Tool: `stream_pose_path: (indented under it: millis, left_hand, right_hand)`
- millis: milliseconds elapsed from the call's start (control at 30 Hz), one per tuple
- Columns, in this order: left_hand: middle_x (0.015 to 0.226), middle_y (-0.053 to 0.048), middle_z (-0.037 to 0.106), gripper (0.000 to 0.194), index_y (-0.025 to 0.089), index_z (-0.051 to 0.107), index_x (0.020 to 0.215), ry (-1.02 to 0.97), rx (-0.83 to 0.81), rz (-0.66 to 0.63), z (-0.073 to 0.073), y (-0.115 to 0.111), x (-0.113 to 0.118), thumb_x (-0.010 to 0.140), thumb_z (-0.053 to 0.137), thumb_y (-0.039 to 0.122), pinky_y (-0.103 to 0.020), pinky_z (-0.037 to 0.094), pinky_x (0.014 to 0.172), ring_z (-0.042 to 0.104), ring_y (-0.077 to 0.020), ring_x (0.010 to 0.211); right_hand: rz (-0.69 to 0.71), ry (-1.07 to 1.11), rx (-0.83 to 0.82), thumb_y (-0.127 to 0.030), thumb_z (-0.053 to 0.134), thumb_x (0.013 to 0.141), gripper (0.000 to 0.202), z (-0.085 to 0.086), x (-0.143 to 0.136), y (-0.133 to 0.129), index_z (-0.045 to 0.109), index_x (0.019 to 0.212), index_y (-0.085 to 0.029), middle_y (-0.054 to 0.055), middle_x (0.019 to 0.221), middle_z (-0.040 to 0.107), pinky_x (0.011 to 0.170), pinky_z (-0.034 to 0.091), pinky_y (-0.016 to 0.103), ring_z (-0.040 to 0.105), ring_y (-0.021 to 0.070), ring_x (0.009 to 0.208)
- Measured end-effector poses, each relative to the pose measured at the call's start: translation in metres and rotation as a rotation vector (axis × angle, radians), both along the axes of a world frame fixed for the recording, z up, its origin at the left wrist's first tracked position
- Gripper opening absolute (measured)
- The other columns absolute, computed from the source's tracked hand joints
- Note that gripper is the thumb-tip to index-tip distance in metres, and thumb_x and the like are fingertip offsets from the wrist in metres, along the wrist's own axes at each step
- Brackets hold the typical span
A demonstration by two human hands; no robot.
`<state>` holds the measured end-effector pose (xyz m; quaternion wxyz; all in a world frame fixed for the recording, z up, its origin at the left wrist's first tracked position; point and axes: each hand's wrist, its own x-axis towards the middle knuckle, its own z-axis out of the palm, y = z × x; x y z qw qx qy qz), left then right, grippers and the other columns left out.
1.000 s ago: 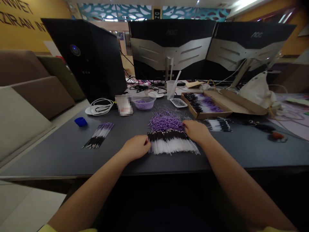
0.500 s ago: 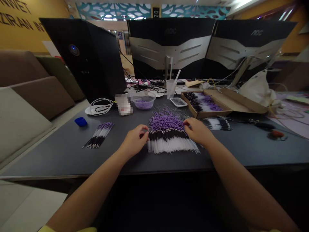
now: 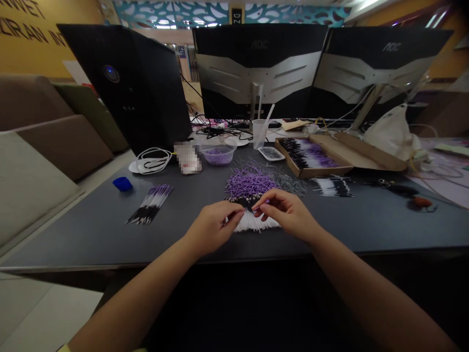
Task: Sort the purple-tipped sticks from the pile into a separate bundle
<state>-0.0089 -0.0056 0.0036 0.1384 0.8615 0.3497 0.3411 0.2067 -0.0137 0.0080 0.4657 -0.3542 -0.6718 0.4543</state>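
Over the row of black-and-white sticks, my left hand has its thumb and forefinger pinched; what lies between the tips is too small to name. Close on its right, my right hand pinches a small purple piece. Both hands partly cover the row. Just behind them lies a heap of purple pieces, with clear grey pieces scattered to its right. A bundle of sticks with purple ends lies apart on the left.
A blue cup stands at the left. Behind the heap are a plastic bowl, a small white tray and a plastic cup. An open cardboard box of sticks lies at the right, near loose white-and-black sticks.
Both hands have moved inward from the sides of the row and now meet closely over it. A purple piece now shows in my right hand's fingers.
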Motion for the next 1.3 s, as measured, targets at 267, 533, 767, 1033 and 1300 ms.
stream_pose_path:
  millis: [267, 533, 767, 1033, 1300]
  left_hand:
    - [0.082, -0.003, 0.063, 0.019, 0.018, 0.062, 0.096, 0.071, 0.013, -0.107, 0.002, -0.007, 0.005, 0.095, 0.044, 0.025, -0.024, 0.043, 0.071, 0.057, -0.0126, 0.075]
    - [0.081, -0.004, 0.063, 0.019, 0.018, 0.062, 0.097, 0.043, 0.041, -0.108, -0.005, -0.007, 0.005, 0.095, 0.045, 0.026, -0.024, 0.043, 0.069, 0.057, -0.0122, 0.072]
    - [0.078, -0.002, 0.063, 0.017, 0.017, 0.062, 0.096, 0.064, 0.104, -0.113, -0.005, -0.008, 0.005, 0.094, 0.046, 0.024, -0.022, 0.042, 0.066, 0.056, -0.0108, 0.068]
    - [0.076, -0.002, 0.064, 0.017, 0.017, 0.062, 0.089, 0.096, 0.096, -0.098, -0.010, -0.008, 0.008, 0.093, 0.046, 0.020, -0.023, 0.042, 0.065, 0.057, -0.0114, 0.067]
    - [0.075, -0.003, 0.064, 0.022, 0.015, 0.063, 0.085, 0.132, 0.078, -0.073, -0.008, -0.009, 0.005, 0.093, 0.043, 0.020, -0.025, 0.043, 0.067, 0.057, -0.0132, 0.069]
  right_hand:
    - [0.080, 0.197, -0.056, -0.033, 0.062, 0.087, 0.014, 0.002, -0.008, -0.012, 0.058, 0.089, -0.020, 0.005, 0.094, 0.071, 0.076, 0.059, 0.036, 0.070, 0.0164, 0.080]
    - [0.086, 0.206, -0.076, -0.035, 0.063, 0.085, 0.017, 0.002, -0.009, -0.010, 0.056, 0.087, -0.020, 0.005, 0.091, 0.073, 0.079, 0.059, 0.039, 0.071, 0.0169, 0.079]
    - [0.088, 0.183, -0.077, -0.032, 0.063, 0.085, 0.013, 0.000, -0.008, -0.009, 0.059, 0.087, -0.019, 0.004, 0.089, 0.072, 0.078, 0.059, 0.036, 0.071, 0.0162, 0.079]
    - [0.050, 0.099, -0.204, -0.033, 0.069, 0.080, 0.017, -0.004, -0.005, -0.007, 0.064, 0.083, -0.017, 0.006, 0.084, 0.073, 0.074, 0.061, 0.035, 0.072, 0.0182, 0.077]
    - [0.033, 0.142, -0.231, -0.033, 0.072, 0.077, 0.017, -0.013, -0.010, -0.002, 0.070, 0.082, -0.017, 0.003, 0.075, 0.073, 0.073, 0.061, 0.033, 0.072, 0.0177, 0.073]
